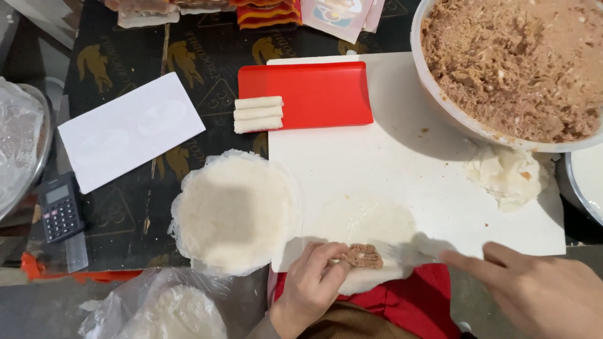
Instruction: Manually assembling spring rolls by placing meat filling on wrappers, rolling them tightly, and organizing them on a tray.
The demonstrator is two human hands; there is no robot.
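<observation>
The left hand (311,285) pinches a lump of brown filling (362,256) on a thin round wrapper (370,226) at the white board's (414,169) near edge. The right hand (540,292) lies flat beside it, fingers spread, holding nothing. Striped red-and-yellow packets (267,14) and a white rectangular envelope (130,129) lie on the table (188,56).

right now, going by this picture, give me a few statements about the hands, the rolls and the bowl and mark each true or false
1. The left hand rests on a lump of brown filling lying on a thin round wrapper. True.
2. Three finished rolls lie at the left edge of the red tray. True.
3. The big bowl at top right is empty. False: it is full of brown minced filling.
4. The stack of round wrappers sits to the right of the white board. False: it sits to its left.
5. The right hand holds a knife. False: it holds no tool and its fingers reach toward the wrapper.
</observation>
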